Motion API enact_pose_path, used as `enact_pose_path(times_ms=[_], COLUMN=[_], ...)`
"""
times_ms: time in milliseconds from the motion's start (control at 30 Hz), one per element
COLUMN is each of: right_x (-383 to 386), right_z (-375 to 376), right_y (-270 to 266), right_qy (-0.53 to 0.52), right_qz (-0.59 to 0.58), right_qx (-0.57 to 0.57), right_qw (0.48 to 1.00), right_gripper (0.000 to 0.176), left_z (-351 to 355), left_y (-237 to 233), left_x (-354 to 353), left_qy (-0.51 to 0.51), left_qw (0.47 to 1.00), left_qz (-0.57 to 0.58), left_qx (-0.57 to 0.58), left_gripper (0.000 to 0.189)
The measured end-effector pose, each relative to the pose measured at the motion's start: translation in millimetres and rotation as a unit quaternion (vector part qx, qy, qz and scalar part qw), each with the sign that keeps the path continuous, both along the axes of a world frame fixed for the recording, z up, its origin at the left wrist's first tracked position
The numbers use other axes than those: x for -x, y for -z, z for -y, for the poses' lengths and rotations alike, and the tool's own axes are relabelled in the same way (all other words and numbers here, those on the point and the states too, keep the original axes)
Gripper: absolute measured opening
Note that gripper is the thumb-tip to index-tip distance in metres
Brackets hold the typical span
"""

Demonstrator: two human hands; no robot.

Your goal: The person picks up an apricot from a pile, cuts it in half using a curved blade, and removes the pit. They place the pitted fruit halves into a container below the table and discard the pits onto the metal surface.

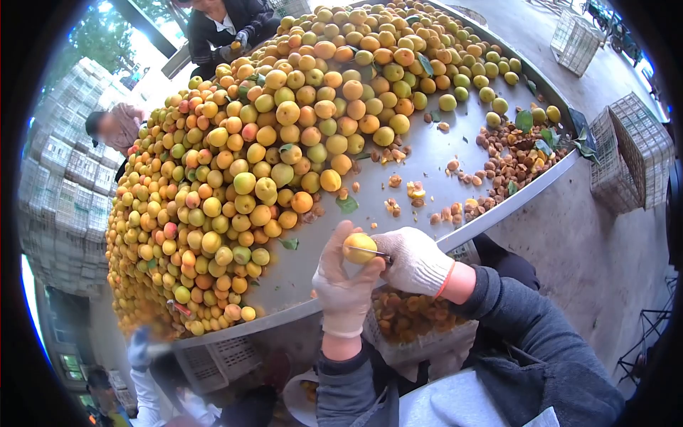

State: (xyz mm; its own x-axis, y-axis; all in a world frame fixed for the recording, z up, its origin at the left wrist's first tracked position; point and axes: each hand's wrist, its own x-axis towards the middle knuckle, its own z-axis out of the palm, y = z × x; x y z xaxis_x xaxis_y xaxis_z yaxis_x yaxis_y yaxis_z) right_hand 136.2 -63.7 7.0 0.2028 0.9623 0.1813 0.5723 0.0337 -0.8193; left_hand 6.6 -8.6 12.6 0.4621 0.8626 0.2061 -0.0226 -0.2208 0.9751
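Observation:
My left hand (342, 290), in a pale glove, is closed round a yellow apricot (358, 244) just above the near edge of the metal table. In my right hand (414, 260), gloved in white knit, is a small knife (383, 255) whose thin blade lies against the apricot's side. How deep the blade sits cannot be made out. Below my hands, a crate (421, 350) holds halved apricots (413, 313). A large heap of whole apricots (242, 185) covers much of the table beyond.
Apricot stones and scraps (523, 153) lie along the table's (420, 167) right side, with loose leaves (347, 205). Plastic crates (629, 153) stand on the floor at right; more crates (67, 171) are stacked at left. Co-workers (226, 32) work round the heap, one sleeve (146, 395) close at lower left.

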Motion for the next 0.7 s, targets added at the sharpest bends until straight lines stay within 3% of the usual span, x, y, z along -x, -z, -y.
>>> enact_pose_path(times_ms=[33,167,267,300,333,367,433,467,533,567,633,700], right_x=[2.0,5.8,1.2,-1.8,-3.8,-4.7,-5.7,-5.1,-1.5,-0.1,2.0,4.2], right_z=[-0.2,-0.1,2.5,2.4,2.4,2.1,0.4,-0.3,0.2,1.1,2.3,2.2], right_y=[-3.2,-3.9,-3.9,-2.8,-1.5,0.5,2.8,1.5,0.7,1.0,1.6,1.7], right_qy=[0.014,0.04,0.037,0.018,-0.001,0.0,-0.021,-0.021,0.009,0.009,0.019,0.031], right_qz=[-0.016,-0.004,0.009,0.033,0.056,0.056,-0.05,-0.048,-0.033,-0.033,-0.042,-0.019], right_qx=[-0.043,-0.03,0.001,0.031,0.06,0.062,0.109,0.107,0.067,0.066,0.031,0.005], right_qw=[0.999,0.999,0.999,0.999,0.997,0.997,0.993,0.993,0.997,0.997,0.998,0.999], right_gripper=[0.021,0.022,0.022,0.023,0.023,0.023,0.022,0.022,0.032,0.032,0.032,0.029], left_z=[1.0,-5.9,-8.4,-11.8,-13.5,-13.7,-14.6,-11.6,-1.9,-3.7,-10.0,-10.3], left_y=[-1.8,0.4,1.4,-0.3,-1.1,0.5,4.0,1.5,-3.6,-2.6,1.6,3.9], left_x=[-1.3,6.6,10.3,11.0,11.3,11.3,10.9,7.0,-2.5,-0.4,5.3,3.6], left_qy=[0.022,0.07,0.05,0.012,-0.027,-0.025,-0.01,-0.011,-0.015,-0.015,0.081,0.08], left_qw=[0.982,0.981,0.992,0.984,0.9,0.901,0.942,0.942,1.0,1.0,0.987,0.986], left_qz=[0.124,0.074,0.014,-0.13,-0.262,-0.262,-0.23,-0.228,0.01,0.01,0.013,0.031], left_qx=[0.137,0.167,0.112,-0.122,-0.347,-0.346,-0.244,-0.245,-0.024,-0.024,0.135,0.144], left_gripper=[0.055,0.053,0.05,0.047,0.045,0.045,0.051,0.051,0.047,0.047,0.052,0.055])
